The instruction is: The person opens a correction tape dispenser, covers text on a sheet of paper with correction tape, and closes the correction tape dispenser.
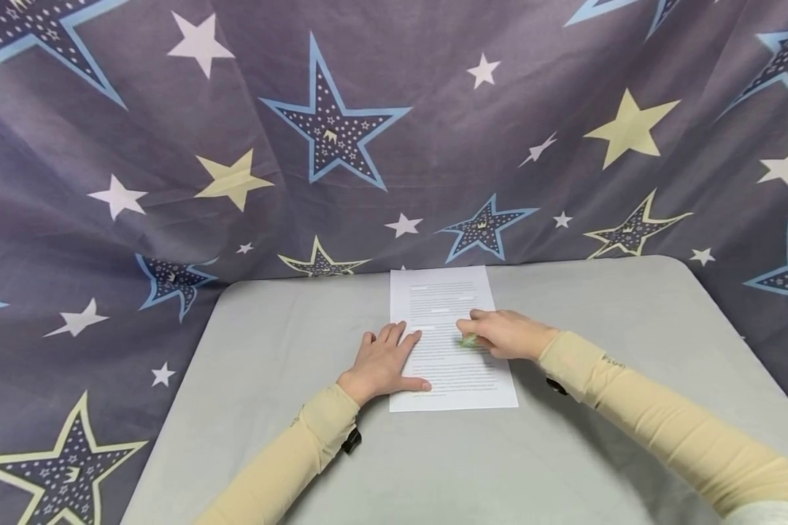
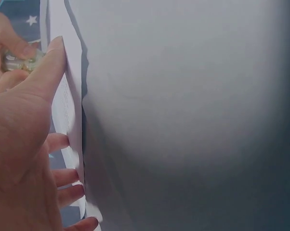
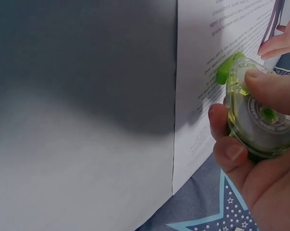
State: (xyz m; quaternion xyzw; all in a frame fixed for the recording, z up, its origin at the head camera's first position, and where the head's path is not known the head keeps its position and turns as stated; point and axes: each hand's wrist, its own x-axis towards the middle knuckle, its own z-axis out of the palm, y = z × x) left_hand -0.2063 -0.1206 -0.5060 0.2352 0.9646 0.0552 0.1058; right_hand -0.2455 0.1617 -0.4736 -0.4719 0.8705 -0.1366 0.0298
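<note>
A sheet of printed paper [image 1: 452,372] lies on the grey table, its far edge close to the curtain. Several white strips [image 1: 440,310] cover bits of its upper text. My left hand [image 1: 381,364] rests with spread fingers on the sheet's left side, thumb near the lower lines. On the right, my right hand [image 1: 514,334] grips a clear and green correction tape dispenser [image 3: 260,115] between thumb and curled fingers. The dispenser's green tip end [image 3: 227,70] is right at the printed lines, around the middle of the page.
The grey table [image 1: 289,328] has rounded far corners. Behind it hangs a dark curtain [image 1: 433,131] patterned with stars. Both forearms wear beige sleeves, with a dark strap part [image 1: 352,440] under the left wrist.
</note>
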